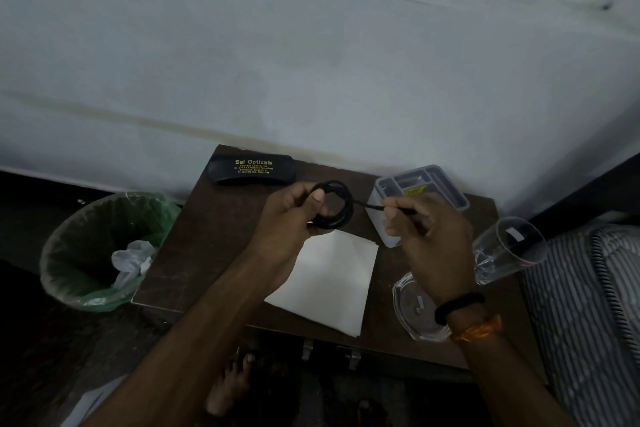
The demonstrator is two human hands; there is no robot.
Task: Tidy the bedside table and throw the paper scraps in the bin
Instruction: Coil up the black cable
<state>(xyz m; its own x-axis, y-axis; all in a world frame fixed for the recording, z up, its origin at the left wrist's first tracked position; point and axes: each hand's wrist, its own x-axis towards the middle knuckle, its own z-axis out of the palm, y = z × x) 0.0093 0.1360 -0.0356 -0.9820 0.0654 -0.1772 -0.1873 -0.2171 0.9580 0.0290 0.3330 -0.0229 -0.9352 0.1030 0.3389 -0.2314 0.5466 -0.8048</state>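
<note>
The step in hand appears to be coiling the cable [334, 203] as part of tidying the table [214, 253]. The left hand [294, 218] is closed on the coil, thumb pressed over the loops, holding it above the table. The right hand [427, 236] pinches the cable's free end between thumb and fingers, and the short run between the hands is taut.

The paper [329, 281] lies flat on the table below the hands, not yet binned. The bin [100, 250] stands on the floor just left of the table. A case [252, 169] lies at the back, an organiser [420, 194] sits at back right, and a glass [509, 250] stands near the right edge.

Next move, as judged: wrap the free end onto the coil, then set the coil down. The left-hand grip must hold the loops together during the wrap.
</note>
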